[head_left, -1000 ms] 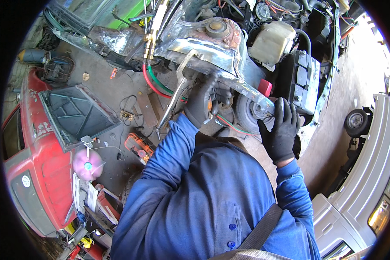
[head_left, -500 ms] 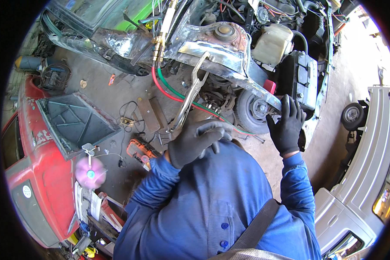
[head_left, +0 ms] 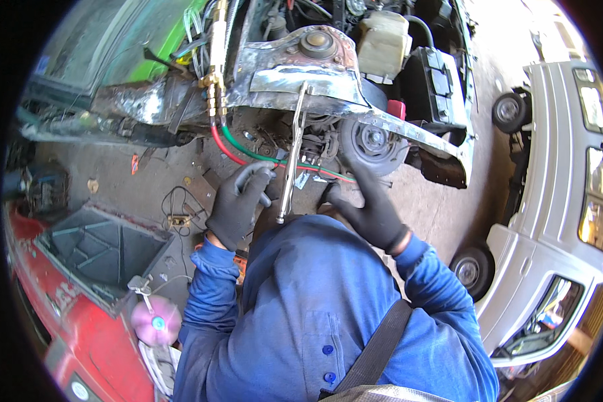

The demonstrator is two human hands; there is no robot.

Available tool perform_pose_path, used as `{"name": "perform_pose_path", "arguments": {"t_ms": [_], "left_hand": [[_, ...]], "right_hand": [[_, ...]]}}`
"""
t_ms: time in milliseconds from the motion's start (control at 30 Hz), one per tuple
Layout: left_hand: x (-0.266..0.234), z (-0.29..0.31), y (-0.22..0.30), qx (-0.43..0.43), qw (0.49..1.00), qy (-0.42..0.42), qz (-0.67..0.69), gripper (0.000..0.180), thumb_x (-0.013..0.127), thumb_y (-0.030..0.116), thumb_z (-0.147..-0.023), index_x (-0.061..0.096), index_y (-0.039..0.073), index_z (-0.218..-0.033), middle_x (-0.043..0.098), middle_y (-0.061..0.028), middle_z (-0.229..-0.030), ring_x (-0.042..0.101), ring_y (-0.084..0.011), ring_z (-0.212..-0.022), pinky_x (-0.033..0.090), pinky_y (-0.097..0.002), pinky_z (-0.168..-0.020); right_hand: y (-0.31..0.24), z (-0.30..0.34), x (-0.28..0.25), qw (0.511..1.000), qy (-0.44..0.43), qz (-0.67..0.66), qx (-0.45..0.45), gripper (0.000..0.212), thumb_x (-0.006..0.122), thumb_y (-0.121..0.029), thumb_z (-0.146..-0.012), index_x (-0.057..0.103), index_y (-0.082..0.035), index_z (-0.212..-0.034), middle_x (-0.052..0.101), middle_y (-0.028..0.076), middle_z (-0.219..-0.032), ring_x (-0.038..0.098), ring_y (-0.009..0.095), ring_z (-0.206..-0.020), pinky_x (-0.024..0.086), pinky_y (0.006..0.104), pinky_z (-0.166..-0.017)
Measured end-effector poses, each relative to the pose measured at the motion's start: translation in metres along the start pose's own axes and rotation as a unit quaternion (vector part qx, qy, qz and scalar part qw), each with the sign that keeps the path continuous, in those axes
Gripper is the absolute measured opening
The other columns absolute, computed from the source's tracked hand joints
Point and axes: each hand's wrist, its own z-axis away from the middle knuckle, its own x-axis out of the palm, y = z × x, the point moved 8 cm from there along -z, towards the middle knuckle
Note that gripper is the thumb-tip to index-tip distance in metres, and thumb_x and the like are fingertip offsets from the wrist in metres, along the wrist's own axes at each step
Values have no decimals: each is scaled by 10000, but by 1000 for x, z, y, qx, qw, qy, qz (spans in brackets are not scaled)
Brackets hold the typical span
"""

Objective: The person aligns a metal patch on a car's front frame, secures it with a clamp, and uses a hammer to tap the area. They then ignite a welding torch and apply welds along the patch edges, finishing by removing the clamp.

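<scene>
My left hand [head_left: 238,206], in a dark glove, hangs in front of my body with its fingers loosely curved and apart, no object visible in it. My gloved right hand [head_left: 372,209] has thumb and fingers spread and holds nothing. Between them are long-armed locking pliers [head_left: 293,151], gripping the edge of the car's inner fender [head_left: 248,100] and touched by neither hand. A bare-metal patch [head_left: 315,83] lies under the clamp's jaw. Behind the pliers run a red hose [head_left: 229,153] and a green hose [head_left: 242,149] from a brass torch [head_left: 216,74].
A wheel [head_left: 374,142] lies below the fender, left of the fender rail's jagged end [head_left: 449,167]. The battery [head_left: 430,87] and a pale reservoir [head_left: 383,45] sit in the engine bay. Left stand a red car [head_left: 107,335], a dark panel [head_left: 104,251] and a pink fan [head_left: 155,321]; right, a silver van [head_left: 556,201].
My right hand has left the rail's end and come left and nearer my body. The left hand has shifted left. The pliers have swung to hang nearly straight. The whole view has turned somewhat.
</scene>
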Motion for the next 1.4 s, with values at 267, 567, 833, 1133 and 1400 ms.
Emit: {"name": "perform_pose_path", "arguments": {"t_ms": [267,567,833,1133,1400], "left_hand": [[8,-40,-19,-38,992,-119,-16,511,619,401,-1137,645,6,-1460,739,-53,-1113,664,-87,-931,549,-267,-763],[38,-66,-15,8,957,-231,-175,414,775,272,-1010,716,-24,-1294,774,-88,-1101,692,-151,-982,572,-349,-904],[46,-69,-22,-124,956,-252,-79,435,730,292,-1024,713,-22,-1324,777,-67,-1025,694,-68,-805,541,-234,-649],[49,-73,-29,-120,957,-264,-10,459,731,239,-984,694,-87,-1305,787,-112,-1070,723,-112,-839,566,-250,-688],[41,-72,-25,-123,956,-261,-50,481,796,290,-980,709,-51,-1307,760,-88,-1040,708,-141,-910,578,-301,-810]], "right_hand": [[27,-14,125,833,-108,-498,218,623,552,-425,-1168,490,24,-1595,689,142,-1394,651,216,-1280,547,404,-1082],[28,-5,172,561,-84,-794,217,537,705,-373,-1083,571,-41,-1482,709,62,-1276,714,161,-1082,602,353,-936],[31,-18,190,590,-40,-788,171,626,797,-466,-997,637,21,-1357,761,118,-1108,749,169,-884,622,314,-777],[41,-18,200,641,-49,-753,139,548,717,-514,-1052,694,8,-1217,690,32,-843,634,96,-662,488,271,-555],[69,-15,182,858,-52,-471,196,539,717,-475,-1068,664,9,-1298,729,109,-1064,688,196,-974,558,372,-873]]}}
